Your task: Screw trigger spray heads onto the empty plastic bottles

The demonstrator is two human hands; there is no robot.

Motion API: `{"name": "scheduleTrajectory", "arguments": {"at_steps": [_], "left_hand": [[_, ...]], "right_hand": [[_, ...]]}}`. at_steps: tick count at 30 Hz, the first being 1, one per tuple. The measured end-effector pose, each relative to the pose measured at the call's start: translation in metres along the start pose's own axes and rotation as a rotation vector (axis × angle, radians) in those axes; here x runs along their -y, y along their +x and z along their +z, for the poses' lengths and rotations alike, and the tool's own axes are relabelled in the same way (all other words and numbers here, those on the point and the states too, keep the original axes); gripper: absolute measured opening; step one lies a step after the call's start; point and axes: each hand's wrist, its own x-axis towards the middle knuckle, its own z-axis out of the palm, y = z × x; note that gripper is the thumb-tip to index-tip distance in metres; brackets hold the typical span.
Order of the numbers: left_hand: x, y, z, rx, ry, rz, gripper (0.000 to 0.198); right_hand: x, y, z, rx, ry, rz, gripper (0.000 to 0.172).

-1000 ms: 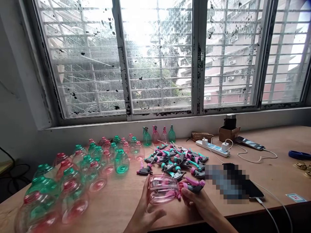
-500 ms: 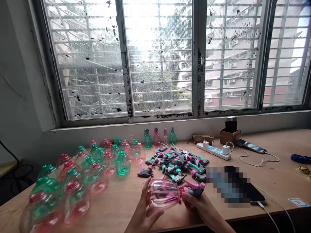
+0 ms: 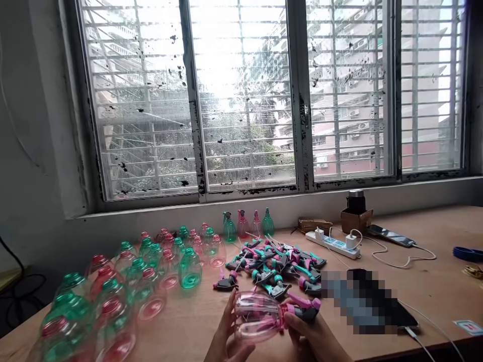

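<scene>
A clear pink spray bottle (image 3: pixel 256 318) lies sideways between my hands, its base to the left. My left hand (image 3: pixel 226 329) wraps around the base end, fingers behind it and thumb below. At the neck, my right hand (image 3: pixel 307 329) grips the pink collar of the spray head (image 3: pixel 304 307), which is grey with a pink trigger and sits on the bottle's mouth. Whether the collar is fully tightened cannot be seen. Just beyond the bottle lies a heap of spray heads (image 3: pixel 279 261) in pink, teal and grey, with one spray head (image 3: pixel 226 280) at its left edge.
Several open green and pink bottles (image 3: pixel 190 271) stand on the left of the wooden table (image 3: pixel 184 327). Bottles with spray heads (image 3: pixel 242 224) line the windowsill wall. To the right are a power strip (image 3: pixel 334 244), a charging phone (image 3: pixel 392 234) and a black, partly blurred device (image 3: pixel 400 309).
The camera view has tilted up slightly, so the table sits lower in the picture. Both hands still hold the bottle and spray head in nearly the same pose.
</scene>
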Motion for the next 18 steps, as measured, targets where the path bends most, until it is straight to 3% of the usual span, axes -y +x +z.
{"name": "scheduleTrajectory", "arguments": {"at_steps": [5, 9, 15, 18], "left_hand": [[0.0, 0.0, 0.0, 0.051, -0.03, -0.005, 0.113], [0.002, 0.001, 0.001, 0.012, 0.019, 0.018, 0.103], [0.001, 0.016, -0.008, 0.057, 0.091, -0.013, 0.112], [0.011, 0.021, -0.014, 0.041, 0.109, -0.052, 0.114]], "right_hand": [[-0.006, 0.004, -0.003, 0.072, -0.045, 0.052, 0.062], [-0.006, 0.006, -0.005, 0.126, -0.077, 0.106, 0.062], [-0.003, 0.006, -0.004, 0.079, -0.046, 0.143, 0.069], [-0.004, 0.006, -0.002, 0.044, -0.012, 0.139, 0.073]]}}
